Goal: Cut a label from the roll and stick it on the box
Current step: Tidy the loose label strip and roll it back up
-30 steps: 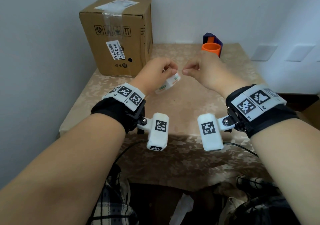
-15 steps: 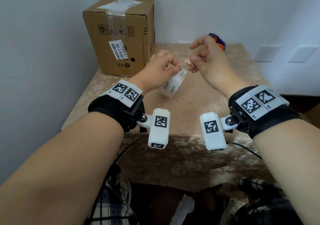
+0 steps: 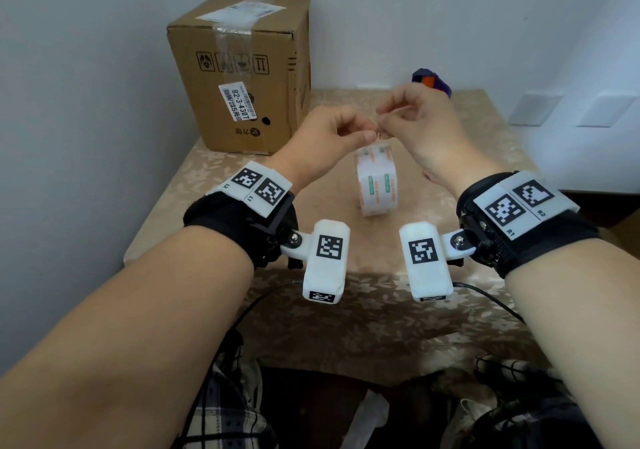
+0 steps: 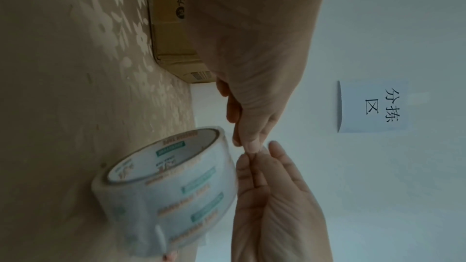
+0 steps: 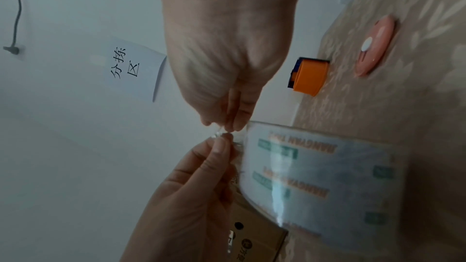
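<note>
A roll of clear tape [image 3: 377, 182] printed in green and orange hangs on edge below my hands, close over the table; whether it touches the cloth I cannot tell. My left hand [image 3: 367, 134] and right hand [image 3: 381, 115] both pinch the tape's peeled free end just above the roll, fingertips almost touching. The left wrist view shows the roll [image 4: 166, 192] under my left hand [image 4: 248, 146]. In the right wrist view my right hand [image 5: 232, 126] pinches the end beside the roll [image 5: 315, 182]. The cardboard box [image 3: 242, 68] stands at the table's back left, taped shut, with a white sticker on its front.
The table [image 3: 311, 310] wears a beige flowered cloth and stands against white walls. An orange and purple object [image 5: 310, 75] sits at the back right, and a flat pink object [image 5: 373, 47] lies near it. A paper sign [image 4: 373, 107] hangs on the wall.
My left hand held the roll itself a second ago. It has let the roll drop, and both hands now pinch the free end while the roll hangs lower and upright.
</note>
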Demonstrator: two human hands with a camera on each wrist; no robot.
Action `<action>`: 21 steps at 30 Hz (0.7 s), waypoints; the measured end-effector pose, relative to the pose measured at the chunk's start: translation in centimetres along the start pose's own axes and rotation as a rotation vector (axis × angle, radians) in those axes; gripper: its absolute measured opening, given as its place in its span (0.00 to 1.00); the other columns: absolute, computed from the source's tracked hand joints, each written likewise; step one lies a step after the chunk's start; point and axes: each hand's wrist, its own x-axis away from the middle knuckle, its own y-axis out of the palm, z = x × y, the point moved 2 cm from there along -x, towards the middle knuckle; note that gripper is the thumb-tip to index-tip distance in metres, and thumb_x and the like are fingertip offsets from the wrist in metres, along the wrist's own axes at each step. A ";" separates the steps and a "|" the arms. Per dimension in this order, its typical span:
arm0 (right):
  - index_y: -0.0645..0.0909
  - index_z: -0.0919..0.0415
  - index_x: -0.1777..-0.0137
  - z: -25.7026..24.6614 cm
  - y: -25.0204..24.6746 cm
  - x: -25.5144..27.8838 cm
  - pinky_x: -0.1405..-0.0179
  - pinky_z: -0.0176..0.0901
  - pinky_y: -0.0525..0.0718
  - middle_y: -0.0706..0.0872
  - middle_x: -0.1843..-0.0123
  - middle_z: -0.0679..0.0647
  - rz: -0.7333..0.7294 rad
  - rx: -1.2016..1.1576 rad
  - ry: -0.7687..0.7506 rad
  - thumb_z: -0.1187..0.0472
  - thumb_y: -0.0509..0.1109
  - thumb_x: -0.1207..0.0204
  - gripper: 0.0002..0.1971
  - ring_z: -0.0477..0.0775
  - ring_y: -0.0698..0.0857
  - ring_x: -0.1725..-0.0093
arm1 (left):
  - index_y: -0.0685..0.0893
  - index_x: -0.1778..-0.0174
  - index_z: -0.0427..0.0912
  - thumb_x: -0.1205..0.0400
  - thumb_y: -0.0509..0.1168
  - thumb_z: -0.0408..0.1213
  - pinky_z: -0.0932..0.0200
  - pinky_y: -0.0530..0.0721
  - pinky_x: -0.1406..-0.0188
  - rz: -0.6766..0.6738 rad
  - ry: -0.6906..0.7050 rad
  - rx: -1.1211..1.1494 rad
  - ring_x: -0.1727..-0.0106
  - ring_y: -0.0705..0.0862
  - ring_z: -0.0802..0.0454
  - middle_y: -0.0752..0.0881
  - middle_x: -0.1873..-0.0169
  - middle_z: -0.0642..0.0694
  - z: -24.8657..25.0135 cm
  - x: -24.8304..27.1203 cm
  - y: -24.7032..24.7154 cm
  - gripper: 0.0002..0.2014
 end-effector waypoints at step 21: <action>0.69 0.49 0.55 1.2 1.4 0.5 0.58 0.34 0.77 0.77 0.64 0.47 -0.062 0.014 -0.037 0.67 0.72 0.27 0.16 0.44 0.76 0.65 | 0.85 0.47 0.36 0.19 0.68 0.32 0.74 0.77 0.62 0.028 -0.024 -0.091 0.66 0.78 0.66 0.81 0.67 0.56 -0.5 -0.7 -0.6 0.07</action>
